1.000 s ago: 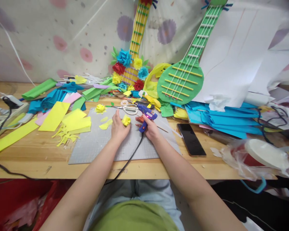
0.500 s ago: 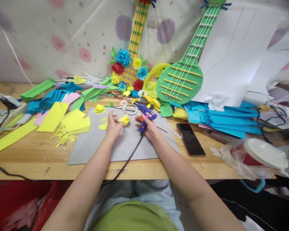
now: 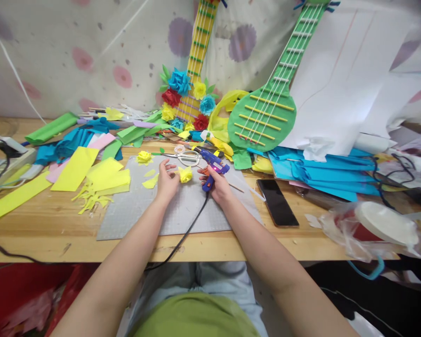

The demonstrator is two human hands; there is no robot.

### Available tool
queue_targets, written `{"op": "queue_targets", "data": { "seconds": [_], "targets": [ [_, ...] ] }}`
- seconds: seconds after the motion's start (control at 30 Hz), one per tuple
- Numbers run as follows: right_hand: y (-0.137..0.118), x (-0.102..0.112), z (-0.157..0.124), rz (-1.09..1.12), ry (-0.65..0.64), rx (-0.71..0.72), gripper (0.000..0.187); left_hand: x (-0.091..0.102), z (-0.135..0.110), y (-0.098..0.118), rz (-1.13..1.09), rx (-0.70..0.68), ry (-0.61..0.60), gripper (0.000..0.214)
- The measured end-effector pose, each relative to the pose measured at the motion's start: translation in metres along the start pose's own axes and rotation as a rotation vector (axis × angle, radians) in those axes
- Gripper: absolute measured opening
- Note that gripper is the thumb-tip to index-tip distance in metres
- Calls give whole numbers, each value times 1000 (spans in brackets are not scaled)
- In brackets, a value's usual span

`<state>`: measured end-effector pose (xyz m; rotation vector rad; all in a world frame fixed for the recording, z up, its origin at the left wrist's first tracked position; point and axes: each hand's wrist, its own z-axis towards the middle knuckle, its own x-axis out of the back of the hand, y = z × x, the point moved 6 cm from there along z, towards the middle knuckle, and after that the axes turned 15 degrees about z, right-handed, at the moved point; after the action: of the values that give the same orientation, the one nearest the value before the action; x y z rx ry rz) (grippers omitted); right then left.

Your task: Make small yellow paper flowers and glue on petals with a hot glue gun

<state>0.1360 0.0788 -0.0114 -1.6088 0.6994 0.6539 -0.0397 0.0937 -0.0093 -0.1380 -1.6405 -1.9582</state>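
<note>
Between the thumb and fingers of my left hand [image 3: 167, 180] is a yellow paper flower [image 3: 185, 175], held above the grey cutting mat [image 3: 182, 220]. My right hand [image 3: 218, 183] is wrapped round the handle of a blue and purple glue gun [image 3: 214, 164], whose nozzle points up and away to the left. Its black cord [image 3: 187, 234] runs down over the front edge. A second yellow paper flower [image 3: 144, 157] and loose yellow petals [image 3: 150, 181] lie on the mat left of my hand. White-handled scissors [image 3: 190, 159] rest just beyond the flower I hold.
Yellow paper sheets [image 3: 108, 178] and fringed scraps are at left, near a power strip [image 3: 7, 164]. A phone [image 3: 278, 202] lies right of the mat. Behind lean a green paper instrument [image 3: 263, 119] and a flower-trimmed yellow one [image 3: 198, 56]. A bagged tub [image 3: 375, 229] sits far right.
The yellow flower in my left hand has turned and shifted slightly right, and my left fingers have moved a little. My right hand with the glue gun is nearly still.
</note>
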Motion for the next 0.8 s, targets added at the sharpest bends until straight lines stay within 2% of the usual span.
{"op": "queue_targets", "data": {
  "seconds": [0.17,0.27,0.37,0.5,0.57,0.63,0.8],
  "targets": [
    [-4,1,0,16,2,19,23,-2,11,7,-128,3,-95,55],
    [-8,4,1,33,17,33,22,16,27,10,-87,22,-82,44],
    [-11,8,3,59,45,42,21,52,47,9,176,42,0,24],
    [-11,11,6,96,77,32,19,89,63,-1,767,72,-82,13],
    [-10,11,7,98,73,32,19,94,64,-11,950,108,-201,14],
    [-9,11,7,94,66,38,19,92,63,-18,1035,123,-291,17],
    [-9,11,5,80,66,41,19,82,61,-23,1132,157,-347,10]
  ]
}}
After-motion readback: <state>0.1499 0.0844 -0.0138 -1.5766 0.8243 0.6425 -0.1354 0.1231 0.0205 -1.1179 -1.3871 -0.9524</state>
